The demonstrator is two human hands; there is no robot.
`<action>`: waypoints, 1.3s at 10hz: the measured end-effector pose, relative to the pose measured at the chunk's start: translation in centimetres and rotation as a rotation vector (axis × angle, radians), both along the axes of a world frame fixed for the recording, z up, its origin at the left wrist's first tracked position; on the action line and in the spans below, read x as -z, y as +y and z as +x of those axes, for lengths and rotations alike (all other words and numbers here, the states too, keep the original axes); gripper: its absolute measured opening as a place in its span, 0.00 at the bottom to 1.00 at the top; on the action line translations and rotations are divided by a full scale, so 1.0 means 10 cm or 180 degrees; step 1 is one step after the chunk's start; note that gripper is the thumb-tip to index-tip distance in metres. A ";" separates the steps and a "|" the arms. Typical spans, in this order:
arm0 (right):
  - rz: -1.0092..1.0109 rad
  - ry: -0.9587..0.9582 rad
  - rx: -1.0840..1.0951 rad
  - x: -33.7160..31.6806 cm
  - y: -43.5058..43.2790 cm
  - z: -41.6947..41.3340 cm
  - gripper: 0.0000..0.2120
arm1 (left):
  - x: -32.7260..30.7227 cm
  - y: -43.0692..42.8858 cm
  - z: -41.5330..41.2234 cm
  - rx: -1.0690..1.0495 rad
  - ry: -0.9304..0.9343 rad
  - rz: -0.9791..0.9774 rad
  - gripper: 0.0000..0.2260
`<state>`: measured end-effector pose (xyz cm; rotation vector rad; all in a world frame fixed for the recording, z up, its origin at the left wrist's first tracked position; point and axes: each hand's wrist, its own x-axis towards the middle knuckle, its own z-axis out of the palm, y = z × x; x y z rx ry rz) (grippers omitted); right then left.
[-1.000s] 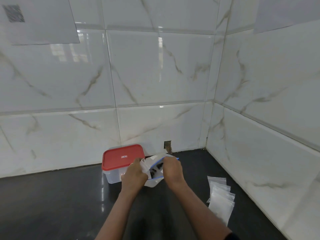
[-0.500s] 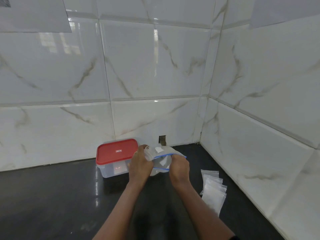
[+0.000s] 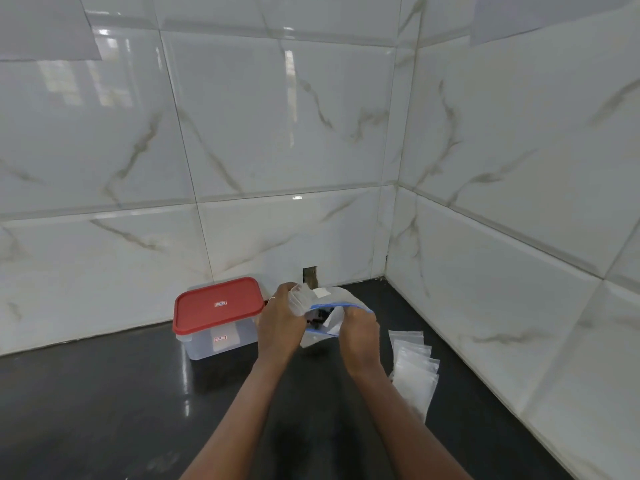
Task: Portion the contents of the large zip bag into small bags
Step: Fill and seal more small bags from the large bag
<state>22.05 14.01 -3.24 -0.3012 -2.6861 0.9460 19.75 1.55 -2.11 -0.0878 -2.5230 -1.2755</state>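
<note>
We judge we are opening the large zip bag, held over the counter just right of the red-lidded box, left hand and right hand each pinching 1 lip; next, 1 hand must free itself for the small bags at right.

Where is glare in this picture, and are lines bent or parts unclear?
Head view: bright reflections glare on the glossy wall tiles and streak the dark countertop; head view: tile joints bow from the wide lens; head view: the dark contents of the large zip bag, held by the left hand and right hand, are too soft to identify.
</note>
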 end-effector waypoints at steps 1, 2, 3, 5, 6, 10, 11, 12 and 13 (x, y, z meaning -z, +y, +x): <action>0.0294 -0.0107 -0.0014 0.15 -0.03 0.08 0.16 | 0.07 -0.01 0.00 -0.0009 -0.0105 -0.0091 0.22; 0.0452 -0.0324 -0.0258 0.35 -0.10 0.10 0.13 | 0.17 -0.04 -0.02 0.0004 -0.0179 -0.0190 0.22; 0.0592 -0.0219 -0.0348 0.44 -0.23 0.14 0.14 | 0.22 -0.04 -0.04 0.0026 -0.0183 -0.0219 0.20; 0.1166 -0.0867 -0.1140 0.42 -0.28 0.10 0.15 | 0.27 -0.01 -0.05 0.0090 -0.0075 -0.0268 0.19; 0.1413 -0.1479 -0.1226 0.39 -0.26 0.02 0.15 | 0.30 0.00 -0.05 0.0088 -0.0053 -0.0293 0.20; -0.0707 -0.1134 0.0271 0.32 -0.20 -0.08 0.15 | 0.28 0.08 -0.10 0.0381 0.0000 -0.0669 0.21; -0.0993 -0.0837 0.0396 0.36 -0.22 -0.04 0.15 | 0.25 0.10 -0.13 0.0421 -0.0106 -0.0766 0.22; -0.1219 -0.0789 0.0529 0.38 -0.21 -0.08 0.15 | 0.24 0.09 -0.16 0.0440 -0.0156 -0.0844 0.23; -0.1346 -0.0907 0.0617 0.37 -0.21 -0.14 0.14 | 0.24 0.11 -0.18 0.0435 -0.0111 -0.0832 0.22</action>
